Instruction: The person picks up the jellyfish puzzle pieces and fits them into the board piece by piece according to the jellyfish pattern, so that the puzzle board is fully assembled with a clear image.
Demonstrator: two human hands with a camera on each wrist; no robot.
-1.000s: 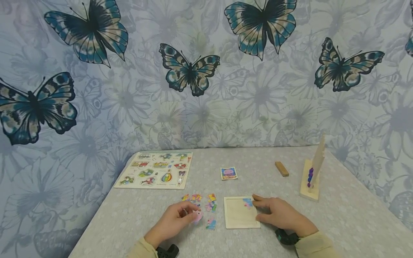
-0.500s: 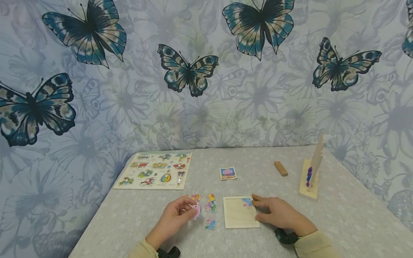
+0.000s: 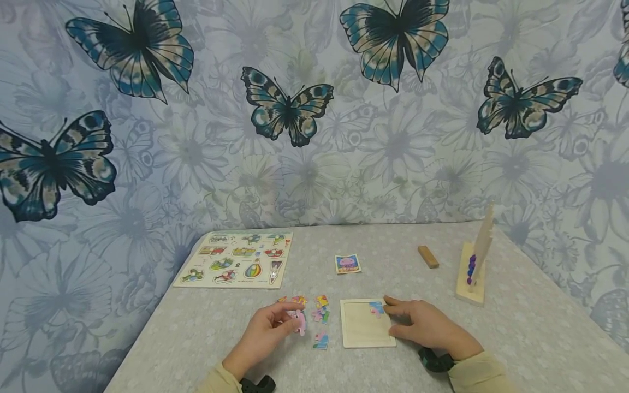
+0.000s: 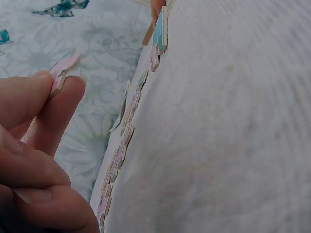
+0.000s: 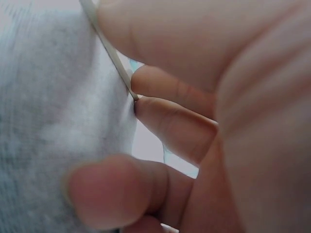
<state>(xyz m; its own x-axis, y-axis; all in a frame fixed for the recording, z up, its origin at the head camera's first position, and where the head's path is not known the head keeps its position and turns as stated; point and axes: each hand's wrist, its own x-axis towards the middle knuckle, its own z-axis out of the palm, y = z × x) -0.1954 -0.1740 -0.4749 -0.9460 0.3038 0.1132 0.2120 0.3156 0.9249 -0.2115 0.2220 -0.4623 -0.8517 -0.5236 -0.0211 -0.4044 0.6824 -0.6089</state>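
Observation:
My left hand (image 3: 267,330) pinches a pink puzzle piece (image 3: 299,323) between thumb and fingers, raised off the table. The left wrist view shows the piece (image 4: 63,73) almost edge-on at the fingertips. Beneath and beside that hand lie several loose colourful pieces (image 3: 321,315), partly covered by it; a blue and pink one (image 3: 321,341) is nearest the front. To the right is a square wooden puzzle tray (image 3: 361,334) with a blue and pink piece (image 3: 377,309) in its upper right corner. My right hand (image 3: 429,327) rests against the tray's right edge, thumb and fingertips touching it.
A small picture card (image 3: 348,264) lies behind the tray. At the back left is a large picture board (image 3: 236,259). A brown wooden block (image 3: 428,257) and an upright wooden stand with purple beads (image 3: 470,295) are at the right.
The pink piece has been lifted slightly and turned in my left fingers, so more of it shows. My right hand and the tray stay in place.

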